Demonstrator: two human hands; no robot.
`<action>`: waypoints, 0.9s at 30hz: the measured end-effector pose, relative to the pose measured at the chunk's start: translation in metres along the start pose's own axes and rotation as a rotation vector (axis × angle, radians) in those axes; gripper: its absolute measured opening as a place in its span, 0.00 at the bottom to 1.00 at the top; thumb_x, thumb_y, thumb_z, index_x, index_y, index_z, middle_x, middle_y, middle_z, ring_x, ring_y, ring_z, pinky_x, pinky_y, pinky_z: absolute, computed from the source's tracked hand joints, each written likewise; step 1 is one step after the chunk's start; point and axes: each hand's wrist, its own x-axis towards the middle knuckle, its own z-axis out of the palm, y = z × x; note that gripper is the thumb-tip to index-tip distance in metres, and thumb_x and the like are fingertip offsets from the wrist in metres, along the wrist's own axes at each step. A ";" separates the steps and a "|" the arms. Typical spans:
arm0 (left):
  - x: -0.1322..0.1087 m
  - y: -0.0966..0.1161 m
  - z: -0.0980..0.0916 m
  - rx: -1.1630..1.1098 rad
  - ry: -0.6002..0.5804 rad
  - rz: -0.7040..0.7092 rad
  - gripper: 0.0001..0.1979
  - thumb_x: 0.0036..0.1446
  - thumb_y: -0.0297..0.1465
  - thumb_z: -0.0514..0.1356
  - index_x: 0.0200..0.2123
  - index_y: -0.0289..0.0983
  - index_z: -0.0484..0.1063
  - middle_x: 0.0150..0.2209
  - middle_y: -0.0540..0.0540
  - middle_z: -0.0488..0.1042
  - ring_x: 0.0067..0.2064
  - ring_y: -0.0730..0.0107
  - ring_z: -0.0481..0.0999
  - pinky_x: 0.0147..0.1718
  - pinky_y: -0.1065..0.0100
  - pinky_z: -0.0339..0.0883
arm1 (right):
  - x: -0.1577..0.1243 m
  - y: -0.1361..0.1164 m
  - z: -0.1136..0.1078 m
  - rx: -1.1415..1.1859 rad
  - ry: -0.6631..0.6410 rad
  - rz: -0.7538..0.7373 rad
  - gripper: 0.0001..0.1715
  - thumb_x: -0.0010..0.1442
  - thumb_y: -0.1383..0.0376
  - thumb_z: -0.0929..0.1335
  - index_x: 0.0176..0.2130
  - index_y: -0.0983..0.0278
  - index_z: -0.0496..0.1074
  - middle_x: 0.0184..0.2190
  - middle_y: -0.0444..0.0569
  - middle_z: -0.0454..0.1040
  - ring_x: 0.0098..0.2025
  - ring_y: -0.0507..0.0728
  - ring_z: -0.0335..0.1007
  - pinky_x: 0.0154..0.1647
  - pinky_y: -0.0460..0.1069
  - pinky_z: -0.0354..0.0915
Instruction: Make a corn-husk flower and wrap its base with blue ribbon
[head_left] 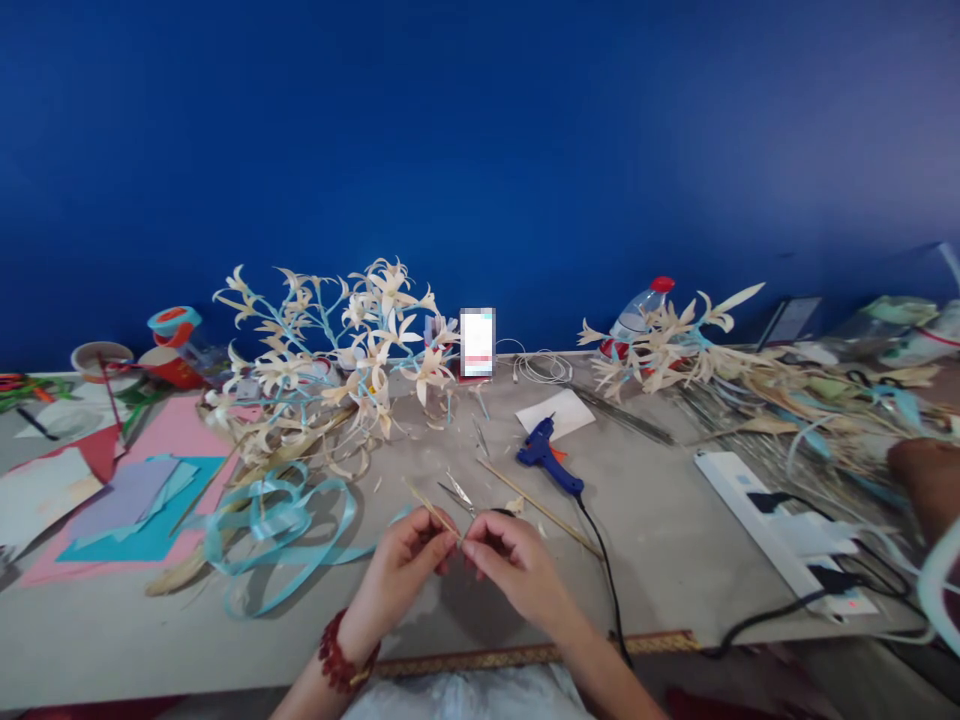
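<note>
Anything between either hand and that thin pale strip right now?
Nothing visible: the left hand pinches the thin pale strip, and the right hand is right at its near end. The pointed metal tool lies beyond both hands on the table, not between.

Base: What kind of place am I viewing?
Remote: Craft workspace, by my feed. Glue gun (561, 474) on the table (652, 530); pale artificial-looking flowers (432, 373) before a blue wall (480, 150).
Base: Anything else?
Remote: Coloured paper sheets (135, 490), loose blue ribbon (281, 518), plugged-in power strip (739, 492). Home or studio, I can't tell.
</note>
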 end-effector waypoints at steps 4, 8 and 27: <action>0.001 0.006 0.001 -0.012 -0.038 -0.011 0.10 0.59 0.36 0.61 0.31 0.35 0.72 0.27 0.50 0.69 0.28 0.73 0.68 0.28 0.72 0.63 | -0.001 0.000 0.001 0.041 -0.010 0.023 0.09 0.59 0.64 0.65 0.26 0.63 0.68 0.22 0.42 0.69 0.24 0.51 0.65 0.24 0.44 0.59; 0.000 0.007 0.003 0.020 -0.021 -0.008 0.09 0.59 0.35 0.60 0.31 0.35 0.71 0.27 0.51 0.69 0.28 0.73 0.68 0.27 0.72 0.63 | -0.001 0.004 0.003 0.054 -0.015 -0.003 0.09 0.59 0.66 0.63 0.26 0.62 0.66 0.21 0.41 0.66 0.24 0.51 0.63 0.26 0.44 0.58; -0.002 0.004 0.011 0.580 0.084 0.146 0.04 0.59 0.27 0.54 0.33 0.39 0.67 0.31 0.48 0.74 0.32 0.66 0.72 0.32 0.68 0.64 | 0.001 0.014 0.007 -0.024 0.057 -0.079 0.10 0.57 0.66 0.61 0.24 0.61 0.63 0.20 0.41 0.63 0.25 0.52 0.60 0.27 0.46 0.56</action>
